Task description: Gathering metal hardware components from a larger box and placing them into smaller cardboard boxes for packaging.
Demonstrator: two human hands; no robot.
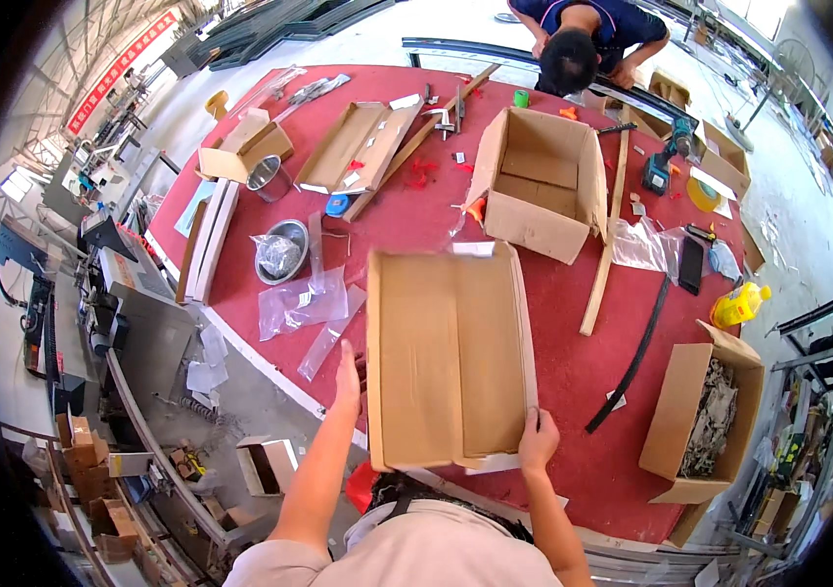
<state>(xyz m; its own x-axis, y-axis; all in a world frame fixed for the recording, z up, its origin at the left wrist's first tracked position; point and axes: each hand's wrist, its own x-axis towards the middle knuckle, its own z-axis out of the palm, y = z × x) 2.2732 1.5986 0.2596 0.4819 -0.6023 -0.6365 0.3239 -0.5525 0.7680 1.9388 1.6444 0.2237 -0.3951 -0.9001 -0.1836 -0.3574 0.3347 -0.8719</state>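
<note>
A shallow, open cardboard box [414,357] stands in front of me over the red table, its bare inside facing up. My right hand [539,440] grips the box's near right edge, the thumb on the rim. Beside the left edge is my left hand [348,380], its fingers stretched out and holding nothing; whether it touches the box, I cannot tell. Beyond lies a deeper open carton [539,235]. Clear plastic bags [301,308] lie left of the shallow box.
On the red table [592,382] are a metal bowl [282,252], a wooden strip [604,269], a black strip [631,362], a cordless drill [659,171] and a yellow bottle [740,305]. A carton of crumpled material [675,411] stands at right. Another person [573,59] bends over the far edge.
</note>
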